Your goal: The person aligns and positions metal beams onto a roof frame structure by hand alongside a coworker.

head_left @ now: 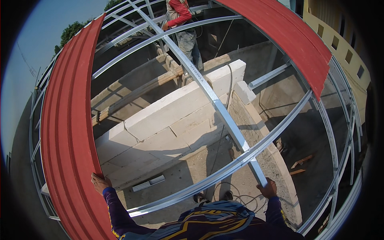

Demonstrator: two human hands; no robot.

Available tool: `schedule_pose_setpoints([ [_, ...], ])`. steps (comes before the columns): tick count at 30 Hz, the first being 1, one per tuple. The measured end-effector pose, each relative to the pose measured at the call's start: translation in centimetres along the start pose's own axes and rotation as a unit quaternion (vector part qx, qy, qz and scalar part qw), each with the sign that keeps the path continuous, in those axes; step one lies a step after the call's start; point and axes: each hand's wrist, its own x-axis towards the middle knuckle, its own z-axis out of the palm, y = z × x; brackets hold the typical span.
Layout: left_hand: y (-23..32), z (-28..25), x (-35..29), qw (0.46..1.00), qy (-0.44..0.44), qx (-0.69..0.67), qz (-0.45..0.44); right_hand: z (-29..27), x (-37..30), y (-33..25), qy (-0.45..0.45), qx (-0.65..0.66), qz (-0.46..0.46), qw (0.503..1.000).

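Observation:
My left hand point(101, 183) is closed on the near right edge of a long red ribbed roofing sheet point(66, 120), its fingers lying over the top of the metal. Over on the right, my right hand point(269, 189) grips the lower end of a silvery steel rafter point(219, 107). That rafter slopes away from me toward the far left. Just beyond my right hand it crosses a steel batten point(208, 185), which runs sideways in front of my body. Parts of both palms are hidden.
A white block wall point(172, 120) stands below the frame. Another person point(186, 32) in red sleeves is at the far side. A second red roofing sheet point(280, 34) covers the upper right. Below lie a coiled cable point(244, 200) and a short metal channel piece point(149, 183).

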Motion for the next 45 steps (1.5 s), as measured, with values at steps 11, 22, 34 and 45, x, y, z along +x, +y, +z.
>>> schedule_pose_setpoints([
  [11, 0.3, -0.1, -0.2, 1.000, 0.005, 0.004, 0.013, -1.9, -0.7, -2.8, -0.036, 0.034, 0.025, 0.998],
  [22, -0.1, 0.4, 0.1, 1.000, -0.006, -0.005, 0.010, -0.9, -0.4, -0.7, -0.034, 0.037, 0.028, 0.998],
  [34, -0.7, 1.4, 0.8, 0.999, 0.031, -0.015, 0.029, -0.6, -0.3, -0.8, -0.007, 0.007, 0.002, 1.000],
  [45, 1.1, -1.0, -0.3, 0.999, -0.032, -0.025, -0.007, -0.6, -0.4, 0.4, 0.001, 0.039, -0.042, 0.998],
])
